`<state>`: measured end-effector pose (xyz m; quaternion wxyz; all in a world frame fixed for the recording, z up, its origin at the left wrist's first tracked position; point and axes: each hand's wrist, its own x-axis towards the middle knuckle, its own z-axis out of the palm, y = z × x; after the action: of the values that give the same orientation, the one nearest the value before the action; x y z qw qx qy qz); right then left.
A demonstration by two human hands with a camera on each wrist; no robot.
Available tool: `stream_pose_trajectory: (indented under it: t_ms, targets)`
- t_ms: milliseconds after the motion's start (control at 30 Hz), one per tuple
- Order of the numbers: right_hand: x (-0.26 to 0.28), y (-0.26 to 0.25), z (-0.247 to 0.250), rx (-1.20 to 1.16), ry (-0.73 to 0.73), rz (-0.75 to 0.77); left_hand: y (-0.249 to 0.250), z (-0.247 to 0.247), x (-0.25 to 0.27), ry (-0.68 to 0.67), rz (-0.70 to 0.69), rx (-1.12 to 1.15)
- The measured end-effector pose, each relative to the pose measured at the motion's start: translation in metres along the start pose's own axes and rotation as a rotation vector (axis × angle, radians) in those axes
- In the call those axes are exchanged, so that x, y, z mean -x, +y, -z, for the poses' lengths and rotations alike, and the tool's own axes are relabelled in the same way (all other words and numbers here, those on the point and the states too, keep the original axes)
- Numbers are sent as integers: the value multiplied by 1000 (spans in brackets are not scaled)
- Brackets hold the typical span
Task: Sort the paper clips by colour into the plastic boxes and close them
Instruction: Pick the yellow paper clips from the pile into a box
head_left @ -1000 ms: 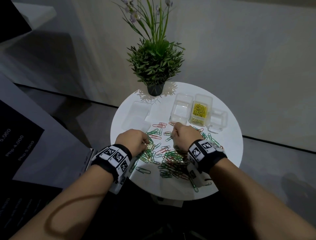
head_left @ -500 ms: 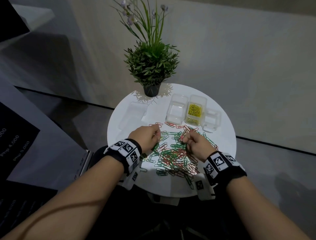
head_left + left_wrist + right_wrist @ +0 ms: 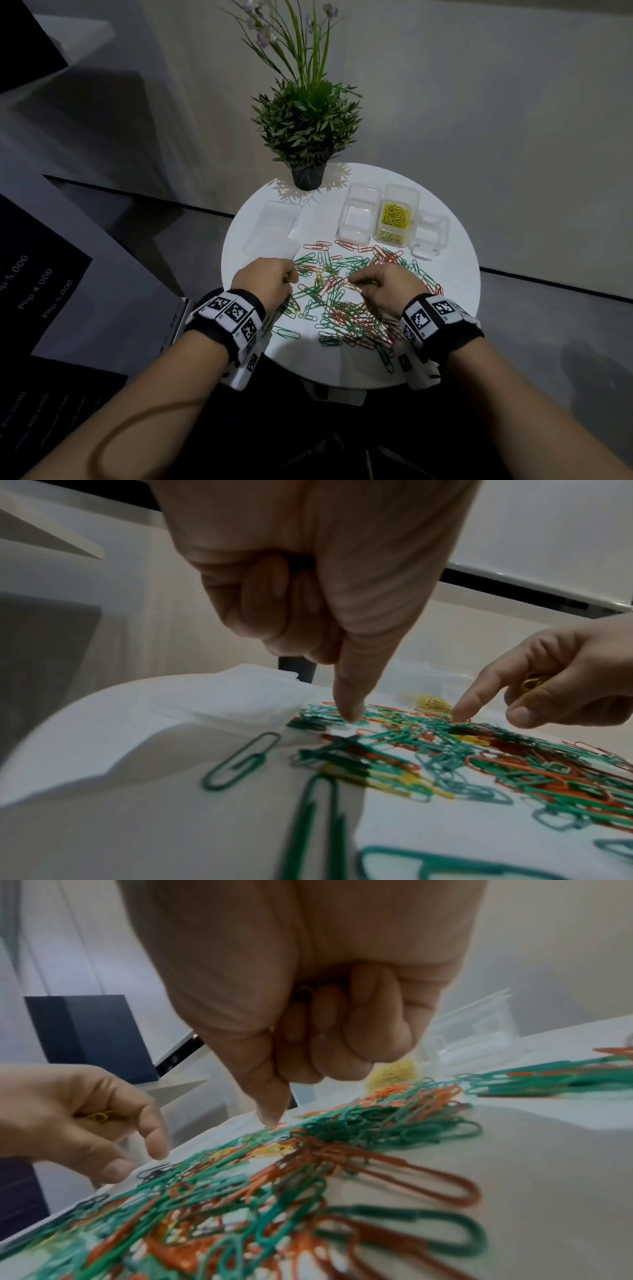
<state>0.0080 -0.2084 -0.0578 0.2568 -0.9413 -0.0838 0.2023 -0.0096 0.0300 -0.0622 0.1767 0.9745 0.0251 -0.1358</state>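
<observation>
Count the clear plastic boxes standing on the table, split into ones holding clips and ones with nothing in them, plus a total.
Clear plastic box holding yellow paper clips: 1
Clear plastic boxes with nothing in them: 2
Total: 3

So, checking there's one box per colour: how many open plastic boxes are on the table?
3, in a row behind the clips: empty clear plastic box, middle box of yellow clips, smaller empty box.
</observation>
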Motion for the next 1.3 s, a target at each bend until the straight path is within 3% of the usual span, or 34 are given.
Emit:
stream_pose_trajectory:
  t_ms: [233,333,433,533,633,800,1000,1167,1300]
  targets:
    - [-30,-56,-11,191,-20,150,-10,0,10,-16,93,1]
    - [-48,-71,-14,370,-16,221,-10,0,11,-30,73,-3]
    - [-57,-77,-11,547,-124,304,-13,1,11,-31,53,-20]
    - [-59,-68,-5,610,-142,345,-17,0,10,-38,23,-30]
    - [-56,-54,-2,535,-123,307,-17,-1,10,-55,14,2]
    - [-43,-22,11,-39,18,54,-16,-3,10,-32,21,70]
    - [-21,7,23,-388,92,-75,-19,-4,21,-18,8,71]
    - [-19,20,9,-492,41,-134,-20,-2,31,-43,19,2]
    - [-22,6,-2,-121,21,-13,-18,-3,29,-41,26,-23]
